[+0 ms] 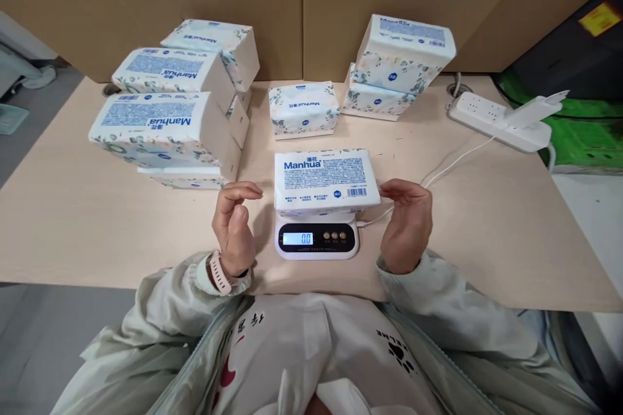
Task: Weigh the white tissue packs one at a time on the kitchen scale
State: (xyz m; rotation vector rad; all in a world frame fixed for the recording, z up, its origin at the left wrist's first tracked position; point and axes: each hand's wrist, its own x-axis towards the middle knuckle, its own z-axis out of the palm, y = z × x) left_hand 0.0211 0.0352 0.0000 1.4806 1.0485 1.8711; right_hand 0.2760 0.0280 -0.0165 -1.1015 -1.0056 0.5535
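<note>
A pack of tissues (326, 178) with blue print lies on the white digital kitchen scale (316, 256), covering its weighing plate. The lit display of the scale reads 0.0. To the left of the pack, my left hand (236, 227) is held apart from it with fingers curved and nothing in the grasp. On the other side, my right hand (406, 224) is cupped close to the pack's right end; its fingertips are very near that corner, and I cannot tell whether they touch. A white cable runs from the scale's right side.
Several tissue packs (160, 123) are stacked at the left. A single pack (304, 110) stands behind the scale, and two stacked packs (402, 55) are at the back right. A white power strip (496, 120) lies at the right, before cardboard (350, 6).
</note>
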